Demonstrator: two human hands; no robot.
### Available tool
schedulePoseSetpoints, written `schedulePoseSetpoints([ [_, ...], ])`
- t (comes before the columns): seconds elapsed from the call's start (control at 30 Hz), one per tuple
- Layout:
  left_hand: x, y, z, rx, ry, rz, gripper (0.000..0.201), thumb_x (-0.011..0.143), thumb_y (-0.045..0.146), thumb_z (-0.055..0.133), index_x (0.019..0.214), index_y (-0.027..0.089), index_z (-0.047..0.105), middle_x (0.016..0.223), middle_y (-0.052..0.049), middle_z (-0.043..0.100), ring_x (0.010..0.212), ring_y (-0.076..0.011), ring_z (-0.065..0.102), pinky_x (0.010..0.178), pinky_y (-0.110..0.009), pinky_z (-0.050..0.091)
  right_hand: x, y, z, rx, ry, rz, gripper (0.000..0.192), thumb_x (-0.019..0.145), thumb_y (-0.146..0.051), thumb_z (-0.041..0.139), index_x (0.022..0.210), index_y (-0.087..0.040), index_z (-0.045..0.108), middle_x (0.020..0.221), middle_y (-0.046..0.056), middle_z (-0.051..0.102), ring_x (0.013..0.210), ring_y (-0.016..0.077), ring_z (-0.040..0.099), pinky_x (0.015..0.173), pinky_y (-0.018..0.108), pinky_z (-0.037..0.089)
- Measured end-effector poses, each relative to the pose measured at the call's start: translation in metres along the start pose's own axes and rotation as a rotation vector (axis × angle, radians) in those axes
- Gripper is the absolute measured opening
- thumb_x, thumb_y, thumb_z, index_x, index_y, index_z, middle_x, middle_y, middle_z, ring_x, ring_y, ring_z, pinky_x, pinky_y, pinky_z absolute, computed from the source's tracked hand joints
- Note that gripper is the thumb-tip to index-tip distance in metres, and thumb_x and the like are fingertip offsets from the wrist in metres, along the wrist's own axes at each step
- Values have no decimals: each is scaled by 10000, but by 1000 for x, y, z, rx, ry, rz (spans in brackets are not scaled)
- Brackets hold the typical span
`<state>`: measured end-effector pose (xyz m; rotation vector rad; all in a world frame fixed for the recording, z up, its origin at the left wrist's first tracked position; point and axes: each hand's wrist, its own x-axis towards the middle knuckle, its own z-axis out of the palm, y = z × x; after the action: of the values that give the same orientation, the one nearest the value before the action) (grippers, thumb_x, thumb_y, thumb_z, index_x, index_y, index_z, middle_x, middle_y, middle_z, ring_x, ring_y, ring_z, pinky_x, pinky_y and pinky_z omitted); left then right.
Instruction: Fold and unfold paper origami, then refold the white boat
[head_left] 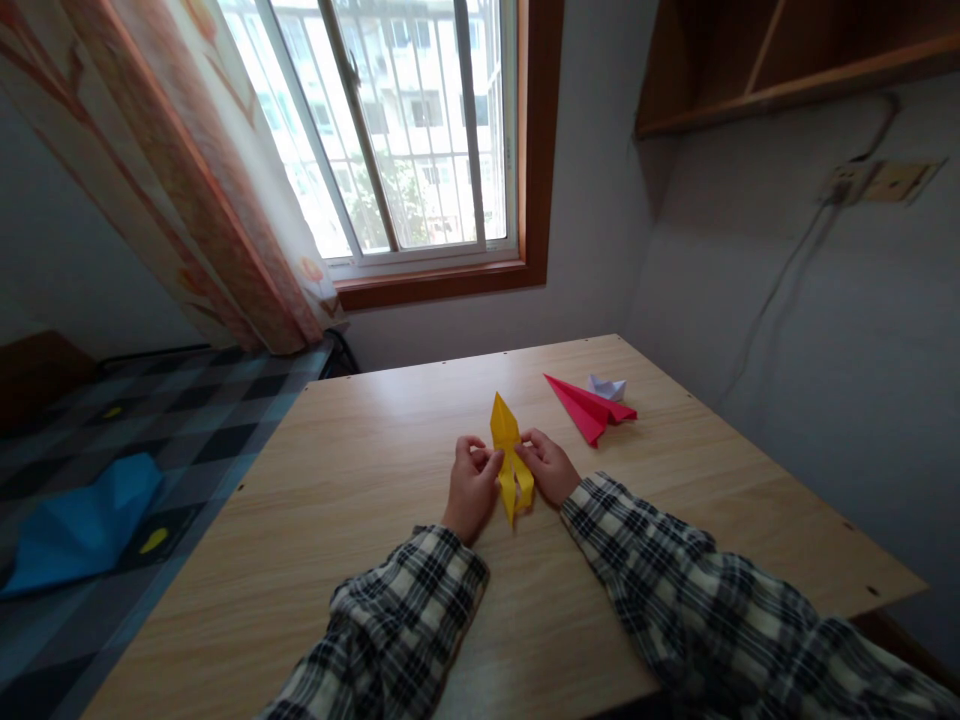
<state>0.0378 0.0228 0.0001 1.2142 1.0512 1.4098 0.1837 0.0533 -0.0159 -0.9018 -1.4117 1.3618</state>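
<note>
Yellow paper: folded long and narrow, it sits squarely between my two hands, its long axis running from me toward the window, one sharp tip pointing away and the near end split into two legs. Neither hand is clearly nearer; both touch it about midway along.
Left hand: pinching the paper's left side, thumb pressed on top, fingers curled in close.
Right hand: pinching the right side opposite, thumb at the edge, fingers bent behind it; how firmly either hand presses, I cannot tell.
Paper legs: the left one tapers to a point toward me, the right one ends blunter; whether they rest on the wood is unclear.
Table: pale wood grain beneath my plaid sleeves.
Red plane: folded paper, beyond my right hand and apart from it, nose aimed away to the left.
White boat: small folded paper, just behind the plane.
Blue paper: a large folded sheet on the checked cloth, off to my left.
Window: barred, with a pale building outside, a patterned curtain hanging at its left.
</note>
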Motion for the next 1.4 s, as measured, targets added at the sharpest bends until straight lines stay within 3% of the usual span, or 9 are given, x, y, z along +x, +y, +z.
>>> schedulePoseSetpoints([
  [0.17,0,0,1,9,-8,58,230,826,341,631,894,230,441,663,83,527,563,-87,513,524,-182,398,1,-5,0,-9,35,-3,373,800,-570,587,824,-200,548,710,-17,594,644,153,563,591,269,449],
  [0.3,3,-2,-1,69,-6,100,142,813,294,620,910,200,577,799,13,610,718,-128,578,656,-235,466,1,-6,-1,-39,41,-23,374,803,-566,586,794,-194,550,697,-20,572,642,148,539,586,266,432],
  [0.53,6,-1,-5,157,-31,133,195,790,245,610,936,181,723,1011,-76,676,932,-197,610,837,-315,479,1,-1,-3,-57,54,-35,332,819,-533,574,810,-207,510,669,-36,545,619,141,527,564,259,418],
  [0.87,10,-11,-8,0,149,-9,334,742,271,664,1050,146,699,1004,-97,700,890,-194,640,815,-325,498,-3,-6,3,-28,-27,-67,340,771,-457,637,951,-241,445,777,-29,542,688,146,577,638,283,487],
  [1.07,16,-18,-12,-156,225,-54,451,736,287,682,1159,139,631,1056,-104,697,930,-194,651,867,-345,498,-4,-8,1,-134,-25,-61,298,855,-506,544,892,-215,494,672,-37,520,591,124,526,544,243,429],
  [1.4,15,-14,-11,-264,274,-97,481,735,235,672,1201,153,589,1074,-101,689,920,-180,661,861,-335,511,-8,-6,5,-139,-88,-19,312,801,-453,642,938,-221,485,561,-86,481,494,109,467,463,207,339],
])
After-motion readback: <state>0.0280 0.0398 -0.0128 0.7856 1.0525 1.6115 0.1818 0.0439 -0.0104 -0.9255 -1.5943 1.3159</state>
